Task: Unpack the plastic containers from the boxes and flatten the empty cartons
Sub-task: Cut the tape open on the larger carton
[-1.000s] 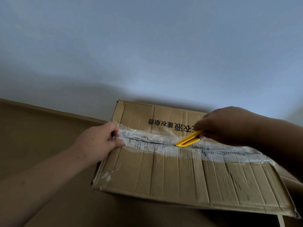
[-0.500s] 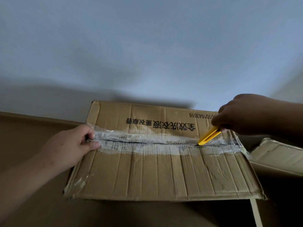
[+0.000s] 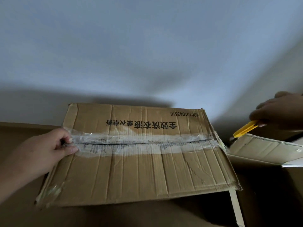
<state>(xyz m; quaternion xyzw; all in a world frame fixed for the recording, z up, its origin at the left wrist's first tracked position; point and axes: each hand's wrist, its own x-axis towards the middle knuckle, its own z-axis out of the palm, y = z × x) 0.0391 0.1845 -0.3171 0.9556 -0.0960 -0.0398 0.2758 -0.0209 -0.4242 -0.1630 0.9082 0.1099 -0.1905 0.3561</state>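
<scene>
The creased brown carton (image 3: 131, 161) lay before the wall (image 3: 147, 46), its two top flaps joined by wrinkled clear tape (image 3: 139, 142) over a dark centre seam. The left hand (image 3: 44, 151) pinched the tape's left end. Just past the carton's right edge, the right hand (image 3: 278, 110) gripped a yellow cutter (image 3: 244, 128), fingers curled around it.

"What sort of room was it?"

"Hard to say. It looked like a storeroom or a bare corner of a home: a plain pale wall (image 3: 147, 46), dim light, and cartons (image 3: 139, 169) crowding right up against it. One carried printed Chinese lettering (image 3: 141, 125)."
</scene>
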